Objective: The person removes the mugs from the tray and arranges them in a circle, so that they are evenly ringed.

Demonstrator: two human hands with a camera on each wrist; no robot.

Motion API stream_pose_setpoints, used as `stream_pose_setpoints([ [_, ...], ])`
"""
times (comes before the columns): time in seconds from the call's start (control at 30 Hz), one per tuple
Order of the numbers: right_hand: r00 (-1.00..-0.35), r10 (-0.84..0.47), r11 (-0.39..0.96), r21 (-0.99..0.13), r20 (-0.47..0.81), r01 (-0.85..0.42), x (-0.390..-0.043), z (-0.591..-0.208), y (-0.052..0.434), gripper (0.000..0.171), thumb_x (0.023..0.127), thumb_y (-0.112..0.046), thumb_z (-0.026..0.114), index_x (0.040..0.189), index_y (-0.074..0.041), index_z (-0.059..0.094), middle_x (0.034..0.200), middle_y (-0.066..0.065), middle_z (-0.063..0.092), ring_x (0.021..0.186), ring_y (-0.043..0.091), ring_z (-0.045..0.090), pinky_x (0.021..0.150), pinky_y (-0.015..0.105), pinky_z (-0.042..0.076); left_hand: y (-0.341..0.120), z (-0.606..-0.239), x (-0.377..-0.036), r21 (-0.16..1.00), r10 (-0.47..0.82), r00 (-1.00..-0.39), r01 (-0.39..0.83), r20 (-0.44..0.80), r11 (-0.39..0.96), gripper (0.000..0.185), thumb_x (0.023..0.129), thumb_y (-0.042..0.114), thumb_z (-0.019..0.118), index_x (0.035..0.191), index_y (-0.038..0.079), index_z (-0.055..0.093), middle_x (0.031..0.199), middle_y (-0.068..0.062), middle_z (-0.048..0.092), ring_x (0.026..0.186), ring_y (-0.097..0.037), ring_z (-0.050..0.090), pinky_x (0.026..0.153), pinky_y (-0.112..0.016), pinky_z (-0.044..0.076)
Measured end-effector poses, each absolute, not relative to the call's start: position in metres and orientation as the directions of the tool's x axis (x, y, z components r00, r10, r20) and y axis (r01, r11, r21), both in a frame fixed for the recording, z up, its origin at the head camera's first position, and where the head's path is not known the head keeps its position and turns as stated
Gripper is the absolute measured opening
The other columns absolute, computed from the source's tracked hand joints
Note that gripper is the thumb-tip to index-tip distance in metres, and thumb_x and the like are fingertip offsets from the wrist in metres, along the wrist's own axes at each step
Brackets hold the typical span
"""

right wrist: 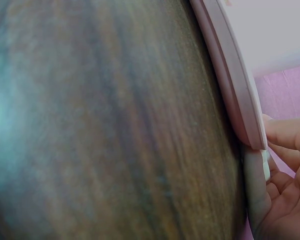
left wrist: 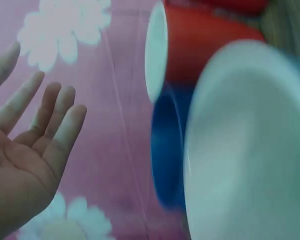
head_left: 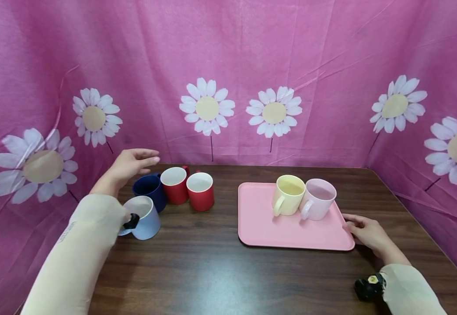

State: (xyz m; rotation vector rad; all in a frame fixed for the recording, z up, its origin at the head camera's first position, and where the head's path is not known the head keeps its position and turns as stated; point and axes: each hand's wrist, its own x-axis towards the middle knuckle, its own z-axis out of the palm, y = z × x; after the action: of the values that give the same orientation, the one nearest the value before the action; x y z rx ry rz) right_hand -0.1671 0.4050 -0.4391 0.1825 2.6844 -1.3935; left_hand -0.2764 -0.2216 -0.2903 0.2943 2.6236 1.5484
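Note:
In the head view my left hand (head_left: pixel 131 164) is raised above a navy mug (head_left: pixel 150 192), fingers spread and holding nothing. The left wrist view shows its palm and loosely extended fingers apart from the mugs. A light blue mug (head_left: pixel 144 221) stands in front of the navy one, partly covered by the sleeve. Two red mugs (head_left: pixel 201 192) with white insides stand just to the right. My right hand (head_left: pixel 370 234) holds the right edge of a pink tray (head_left: pixel 267 227), its digits at the rim. On the tray stand a yellow mug (head_left: pixel 290 197) and a pale pink mug (head_left: pixel 319 201), side by side.
Everything stands on a dark wooden table (head_left: pixel 212 271). Behind it and along both sides hangs a pink cloth (head_left: pixel 240 52) printed with large white daisies. Wood surface lies between the red mugs and the tray.

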Motion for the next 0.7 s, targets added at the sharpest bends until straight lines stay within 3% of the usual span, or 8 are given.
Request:
stream_pose_setpoints([
  [0.3, -0.988, 0.047, 0.572, -0.807, -0.146, 0.147, -0.166, -0.437, 0.404, 0.047, 0.096, -0.011, 0.053, 0.134, 0.013, 0.04, 0.096, 0.014, 0.06, 0.08, 0.007, 0.058, 0.069, 0.033, 0.055, -0.15, -0.292, -0.29, 0.846, 0.255, -0.965, 0.191, 0.068, 0.497, 0.043, 0.09, 0.02, 0.067, 0.126, -0.002, 0.059, 0.121, -0.021, 0.06, 0.104, -0.033, 0.061, 0.086, -0.045, 0.05],
  [0.7, -0.989, 0.052, 0.56, -0.816, -0.137, 0.142, -0.168, -0.439, 0.405, 0.046, 0.097, -0.009, 0.053, 0.133, 0.015, 0.039, 0.095, 0.013, 0.061, 0.078, 0.006, 0.059, 0.068, 0.032, 0.055, -0.063, -0.312, -0.294, 0.859, 0.34, -0.936, 0.248, 0.092, 0.448, 0.036, 0.087, 0.017, 0.071, 0.119, 0.001, 0.065, 0.114, -0.013, 0.066, 0.097, -0.024, 0.063, 0.078, -0.035, 0.053],
])
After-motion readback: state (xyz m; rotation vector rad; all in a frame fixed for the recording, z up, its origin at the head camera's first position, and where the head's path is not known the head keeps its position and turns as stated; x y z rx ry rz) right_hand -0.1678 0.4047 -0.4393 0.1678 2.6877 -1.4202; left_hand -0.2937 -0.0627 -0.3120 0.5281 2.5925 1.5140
